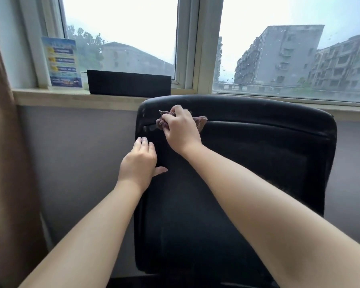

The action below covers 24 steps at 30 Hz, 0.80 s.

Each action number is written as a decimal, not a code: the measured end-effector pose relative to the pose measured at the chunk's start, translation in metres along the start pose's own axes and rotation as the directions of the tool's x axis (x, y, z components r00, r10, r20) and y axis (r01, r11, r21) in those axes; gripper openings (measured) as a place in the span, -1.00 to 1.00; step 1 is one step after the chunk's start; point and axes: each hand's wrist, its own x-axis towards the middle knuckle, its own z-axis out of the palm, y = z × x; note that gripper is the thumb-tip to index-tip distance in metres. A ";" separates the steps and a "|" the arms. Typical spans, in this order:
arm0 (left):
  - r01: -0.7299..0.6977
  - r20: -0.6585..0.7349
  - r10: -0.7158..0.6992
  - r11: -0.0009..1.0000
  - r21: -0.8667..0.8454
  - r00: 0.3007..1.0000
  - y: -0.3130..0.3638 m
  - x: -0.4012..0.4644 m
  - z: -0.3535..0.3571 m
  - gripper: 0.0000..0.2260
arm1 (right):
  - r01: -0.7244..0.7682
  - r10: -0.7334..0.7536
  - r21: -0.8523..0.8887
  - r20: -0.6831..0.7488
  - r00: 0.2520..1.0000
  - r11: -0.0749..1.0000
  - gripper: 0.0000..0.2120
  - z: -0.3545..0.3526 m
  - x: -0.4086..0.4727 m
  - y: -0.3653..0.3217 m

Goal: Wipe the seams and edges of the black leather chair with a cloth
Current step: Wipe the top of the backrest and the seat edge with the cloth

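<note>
Currently, the head view shows the black leather chair [247,163] standing centre-frame with its backrest facing the camera, just beside the wall below the windowsill [71,97]. At the backrest's upper-left area, roughly 11 o'clock on the panel, the right hand [180,130] bunches a brownish cloth [202,121] against the horizontal seam below the top edge; its fingers [168,117] are curled round the cloth, which protrudes on both sides of the hand. The left hand [139,163] lies flat on the backrest's left edge, at about 9 o'clock, just below the right hand; its fingers [143,142] are straight and close together, holding nothing, thumb spread toward 3 o'clock. Pale marks show on the leather near the upper-left corner. On the windowsill, at 11 o'clock from the chair, a black box [129,83] stands upright, with a blue printed card [61,62] leaning against the window frame to its left. A brown curtain [6,163] occupies the left frame edge.
</note>
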 end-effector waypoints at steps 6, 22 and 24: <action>-0.040 -0.006 0.040 0.999 -0.003 0.999 -0.014 -0.008 0.005 -0.31 | 0.099 -0.101 0.027 0.095 0.990 0.995 -0.77 0.012 0.009 -0.031; -0.007 0.033 0.010 0.995 -0.095 0.999 0.029 0.001 -0.031 -0.21 | -0.179 0.184 -0.115 0.038 0.982 0.977 -0.69 -0.036 -0.010 0.040; -0.031 0.030 0.034 0.996 -0.081 0.999 0.043 0.004 -0.034 -0.20 | -0.222 0.229 -0.145 0.036 0.973 0.964 -0.69 -0.049 -0.018 0.059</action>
